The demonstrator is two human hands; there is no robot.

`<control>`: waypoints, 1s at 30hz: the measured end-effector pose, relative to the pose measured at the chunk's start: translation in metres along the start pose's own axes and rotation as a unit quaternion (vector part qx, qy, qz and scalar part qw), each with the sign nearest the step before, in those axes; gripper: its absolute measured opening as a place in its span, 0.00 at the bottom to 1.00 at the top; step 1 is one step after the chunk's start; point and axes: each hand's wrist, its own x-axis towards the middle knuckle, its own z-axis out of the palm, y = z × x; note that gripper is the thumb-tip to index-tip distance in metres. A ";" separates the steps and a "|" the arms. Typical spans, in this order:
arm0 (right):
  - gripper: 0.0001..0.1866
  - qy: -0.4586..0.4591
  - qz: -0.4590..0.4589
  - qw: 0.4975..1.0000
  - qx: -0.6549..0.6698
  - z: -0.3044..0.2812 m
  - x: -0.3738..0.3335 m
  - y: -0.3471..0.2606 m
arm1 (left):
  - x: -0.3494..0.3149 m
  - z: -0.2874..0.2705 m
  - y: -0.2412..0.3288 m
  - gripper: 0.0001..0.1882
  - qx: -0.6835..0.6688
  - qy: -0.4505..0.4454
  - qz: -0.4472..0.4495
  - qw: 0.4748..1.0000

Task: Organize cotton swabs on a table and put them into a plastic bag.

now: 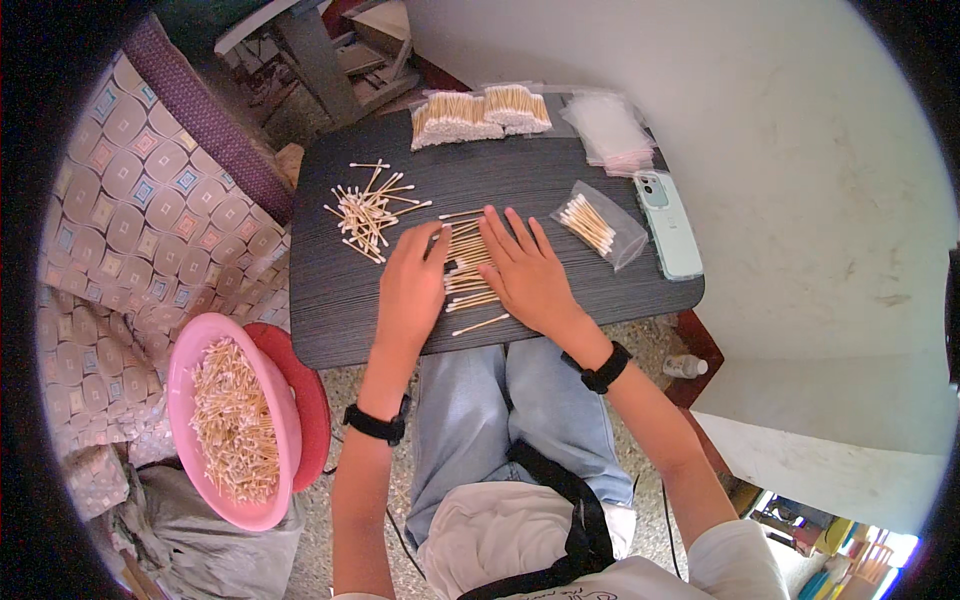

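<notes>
A row of cotton swabs (pixel 466 250) with wooden sticks lies side by side on the dark table (pixel 360 310), between my two hands. My right hand (pixel 525 270) rests flat over the row's right ends, its fingers stretched out and open. Against the left ends sits my left hand (pixel 412 282), loosely cupped and open, with its fingertips bent down by the swabs. One loose swab (pixel 480 325) lies nearer to me, apart from the row. To the left is a jumbled heap of swabs (pixel 368 215). A clear bag with swabs in it (pixel 588 224) lies right of my right hand.
Filled swab bags (pixel 480 115) line the table's far edge, beside a stack of clear bags (pixel 610 130). A pale green phone (pixel 669 225) lies at the right edge. A pink basin (pixel 288 430) full of swabs stands on a red stool (pixel 312 400) at left.
</notes>
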 end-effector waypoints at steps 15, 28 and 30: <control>0.29 -0.005 0.030 0.983 0.182 -0.018 -0.007 0.004 | -0.047 0.004 0.036 0.32 0.051 -0.115 0.020 0.992; 0.29 -0.041 -0.013 0.999 -0.002 -0.027 -0.033 -0.014 | -0.058 0.011 0.038 0.29 0.017 -0.088 -0.015 0.996; 0.29 -0.044 -0.009 0.999 -0.002 -0.028 -0.033 -0.014 | -0.062 0.007 0.040 0.29 0.013 -0.089 -0.011 0.996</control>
